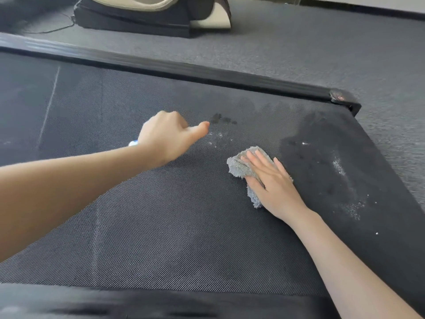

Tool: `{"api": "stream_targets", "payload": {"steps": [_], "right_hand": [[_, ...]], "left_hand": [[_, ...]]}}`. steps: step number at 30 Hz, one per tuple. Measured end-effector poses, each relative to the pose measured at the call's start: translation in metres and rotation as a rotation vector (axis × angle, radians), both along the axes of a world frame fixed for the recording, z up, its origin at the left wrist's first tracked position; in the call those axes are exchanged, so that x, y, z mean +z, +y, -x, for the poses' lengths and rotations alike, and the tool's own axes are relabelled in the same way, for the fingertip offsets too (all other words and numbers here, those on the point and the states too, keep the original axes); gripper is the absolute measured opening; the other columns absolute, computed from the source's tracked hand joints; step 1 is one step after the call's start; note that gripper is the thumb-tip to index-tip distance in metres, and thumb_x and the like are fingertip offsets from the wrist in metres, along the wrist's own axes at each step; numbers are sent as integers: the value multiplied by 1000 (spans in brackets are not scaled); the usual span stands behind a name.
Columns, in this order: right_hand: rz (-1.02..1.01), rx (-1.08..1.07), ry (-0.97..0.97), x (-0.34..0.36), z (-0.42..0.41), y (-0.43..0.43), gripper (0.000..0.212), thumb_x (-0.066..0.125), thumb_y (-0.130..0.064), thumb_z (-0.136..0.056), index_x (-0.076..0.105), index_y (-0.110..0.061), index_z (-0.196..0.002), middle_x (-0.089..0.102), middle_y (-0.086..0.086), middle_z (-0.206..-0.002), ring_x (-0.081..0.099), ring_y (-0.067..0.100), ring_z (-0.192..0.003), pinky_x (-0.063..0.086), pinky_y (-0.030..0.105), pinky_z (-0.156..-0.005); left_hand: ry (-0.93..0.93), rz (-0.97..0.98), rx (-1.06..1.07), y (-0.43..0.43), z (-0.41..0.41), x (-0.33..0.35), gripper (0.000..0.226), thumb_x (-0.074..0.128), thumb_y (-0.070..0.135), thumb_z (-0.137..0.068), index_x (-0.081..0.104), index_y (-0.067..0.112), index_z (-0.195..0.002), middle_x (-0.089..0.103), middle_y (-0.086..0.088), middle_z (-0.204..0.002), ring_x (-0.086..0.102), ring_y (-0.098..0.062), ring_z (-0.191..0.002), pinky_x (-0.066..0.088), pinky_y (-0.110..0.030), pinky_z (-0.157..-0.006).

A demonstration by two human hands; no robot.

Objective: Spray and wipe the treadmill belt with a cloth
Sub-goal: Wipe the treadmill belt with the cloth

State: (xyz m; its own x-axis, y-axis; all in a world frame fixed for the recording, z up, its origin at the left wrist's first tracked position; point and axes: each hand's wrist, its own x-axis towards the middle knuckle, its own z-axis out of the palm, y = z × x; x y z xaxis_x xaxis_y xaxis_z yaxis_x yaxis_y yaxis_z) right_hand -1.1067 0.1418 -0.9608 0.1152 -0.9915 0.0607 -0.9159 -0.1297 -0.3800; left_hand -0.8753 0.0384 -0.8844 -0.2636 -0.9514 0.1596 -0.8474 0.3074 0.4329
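Observation:
The dark woven treadmill belt (161, 215) fills most of the view. My left hand (167, 134) hovers over its middle, fingers curled round a spray bottle (133, 142) of which only a blue and white tip shows at the wrist. Fresh droplets and dark wet spots (220, 125) lie just right of that hand. My right hand (273, 183) presses flat, fingers straight, on a crumpled grey fluffy cloth (241, 168) on the belt. A large dark wet patch (322, 157) with white specks spreads to the right of the cloth.
A black side rail (184, 70) runs along the belt's far edge to an end cap (342, 100). Grey carpet (322, 42) lies beyond it. A black and beige machine base (149, 17) with a cable stands at the back. The near black rail (115, 302) is blurred.

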Motion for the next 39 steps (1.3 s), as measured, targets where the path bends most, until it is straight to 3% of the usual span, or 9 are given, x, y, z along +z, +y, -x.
{"api": "stream_targets", "payload": {"steps": [3, 6, 9, 12, 14, 20, 26, 34, 39], "right_hand": [[-29, 5, -16, 2, 0, -1, 49, 32, -34, -100, 21, -31, -148, 9, -17, -155, -8, -9, -140, -8, 30, -118], [-41, 25, 3, 7, -3, 1, 51, 29, -37, -99, 19, -30, -148, 8, -16, -156, -9, -9, -140, -7, 29, -118], [5, 280, 42, 12, -36, 5, 59, 20, -44, -92, 20, -27, -149, 7, -15, -155, -7, -5, -142, -5, 30, -118], [3, 528, 120, 11, -72, 0, 56, 28, -40, -96, 16, -29, -149, 5, -13, -157, -9, -2, -143, -12, 28, -116], [9, 563, 214, 10, -77, -16, 57, 28, -41, -98, 5, -33, -150, -2, -15, -157, -16, -3, -141, -15, 31, -116], [-15, 495, 228, 9, -59, -90, 55, 23, -42, -99, 3, -36, -150, -3, -18, -157, -14, -4, -141, -8, 38, -118], [-36, 371, 187, 7, -36, -172, 55, 25, -38, -99, 5, -33, -150, 1, -15, -157, -7, -1, -143, -2, 42, -119], [-73, 160, 163, 10, -12, -251, 52, 22, -38, -101, 8, -29, -150, 4, -9, -158, -4, 2, -144, -6, 39, -118], [-85, 11, 181, 8, 7, -288, 53, 20, -38, -101, 9, -25, -151, 4, -5, -159, -1, 7, -145, -6, 40, -118]], "left_hand": [[28, 40, -1, 11, -2, -1, 69, 42, 67, -84, 37, 8, -50, 43, -8, -50, 47, -30, -56, 34, -32, -51], [63, -17, 26, 15, 0, 0, 76, 33, 72, -75, 52, 0, -58, 63, -15, -62, 60, -32, -68, 47, -34, -63], [64, -89, 17, 15, -5, 3, 85, 30, 80, -70, 59, 1, -60, 67, -12, -62, 65, -31, -67, 55, -40, -75], [148, -120, 2, 15, -18, 7, 85, 31, 86, -66, 52, 5, -50, 61, -6, -50, 65, -31, -58, 58, -44, -74], [114, -63, 4, 13, -30, 10, 91, 28, 88, -66, 50, 0, -54, 58, -11, -49, 63, -33, -57, 57, -45, -73], [2, 46, 59, 0, -48, 15, 96, 24, 89, -67, 55, -2, -61, 63, -17, -57, 61, -31, -61, 54, -44, -70], [2, 6, 74, -4, -40, 11, 93, 24, 88, -65, 54, 0, -59, 63, -12, -55, 61, -27, -59, 54, -42, -70], [-30, -50, 57, -12, -26, 6, 81, 25, 89, -64, 35, 9, -50, 42, 0, -42, 47, -21, -48, 41, -32, -54], [-47, -78, 80, -21, -25, 2, 83, 26, 90, -64, 37, 8, -51, 44, -3, -45, 46, -23, -47, 49, -38, -57]]}}
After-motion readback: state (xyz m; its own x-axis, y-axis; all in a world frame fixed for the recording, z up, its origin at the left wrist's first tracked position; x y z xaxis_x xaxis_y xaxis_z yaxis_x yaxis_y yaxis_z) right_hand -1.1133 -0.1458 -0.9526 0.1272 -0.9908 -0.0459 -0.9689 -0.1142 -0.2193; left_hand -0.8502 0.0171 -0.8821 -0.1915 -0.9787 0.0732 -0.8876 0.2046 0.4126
